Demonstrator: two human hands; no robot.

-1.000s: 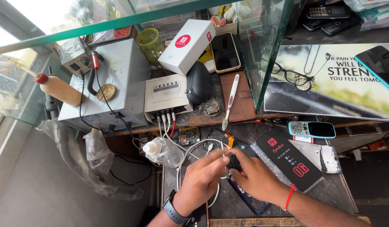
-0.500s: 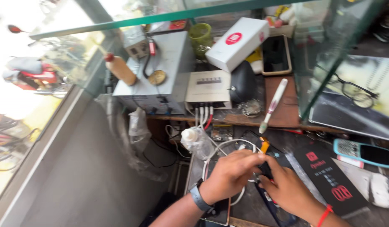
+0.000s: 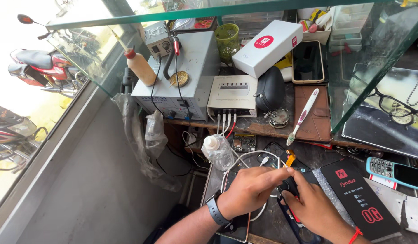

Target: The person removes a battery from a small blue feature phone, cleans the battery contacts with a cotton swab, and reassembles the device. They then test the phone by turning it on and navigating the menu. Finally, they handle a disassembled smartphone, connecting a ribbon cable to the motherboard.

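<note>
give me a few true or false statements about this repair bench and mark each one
1. Both hands meet on a small black part. True.
2. The left hand wears a wristwatch. True.
3. The toothbrush stands upright in the green cup. False: it lies on the brown wallet.
4. The right hand has a red thread at its wrist. True.
5. The clear plastic bottle sits on top of the white box. False: it stands below the shelf, by the cables.
</note>
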